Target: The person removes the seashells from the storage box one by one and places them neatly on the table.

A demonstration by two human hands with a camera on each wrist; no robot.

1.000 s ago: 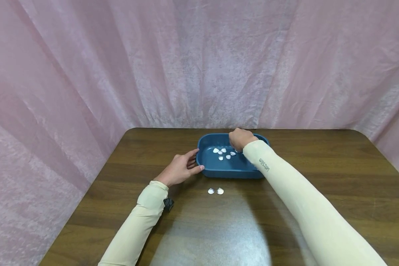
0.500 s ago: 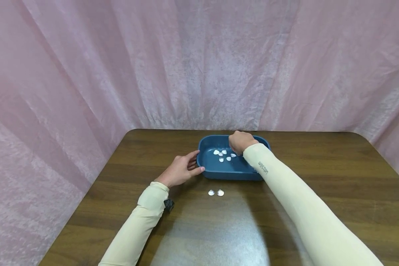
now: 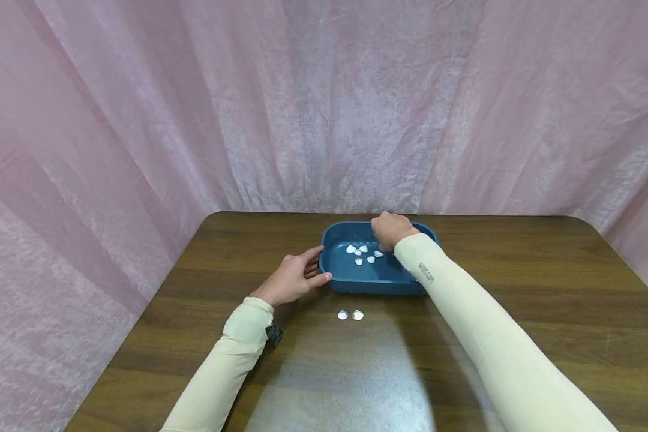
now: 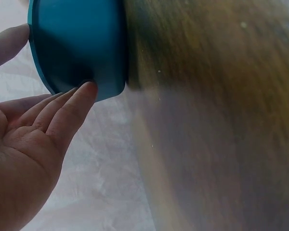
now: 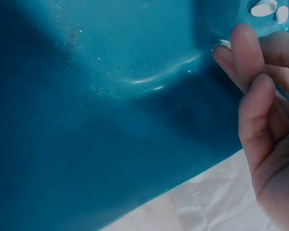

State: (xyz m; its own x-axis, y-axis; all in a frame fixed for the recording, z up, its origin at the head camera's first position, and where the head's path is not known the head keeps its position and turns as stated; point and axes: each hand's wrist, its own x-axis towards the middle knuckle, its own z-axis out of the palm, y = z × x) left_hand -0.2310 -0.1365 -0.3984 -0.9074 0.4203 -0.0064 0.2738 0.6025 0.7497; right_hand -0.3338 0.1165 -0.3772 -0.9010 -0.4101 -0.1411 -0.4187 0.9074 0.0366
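Observation:
A blue plastic tub (image 3: 378,288) stands at the far middle of the table, with several small white seashells (image 3: 371,260) on its floor. My left hand (image 3: 291,277) rests against the tub's left end; its fingers (image 4: 70,113) are nearly straight along the outer wall and the thumb touches the near corner. My right hand (image 3: 391,231) reaches down into the tub with curled fingers. In the right wrist view, a pale sliver of a seashell (image 5: 225,44) shows at its fingertips, mostly hidden by them. More white seashells (image 5: 264,8) lie beyond that hand.
Two seashells (image 3: 358,315) lie side by side on the wooden table (image 3: 518,288) in front of the tub. Pink curtains (image 3: 324,108) hang behind the table's far edge. A dark wrist device (image 3: 273,335) sits at the left cuff.
The whole head view has shifted slightly, so the table and tub appear a little lower. Both hands keep nearly the same places at the tub.

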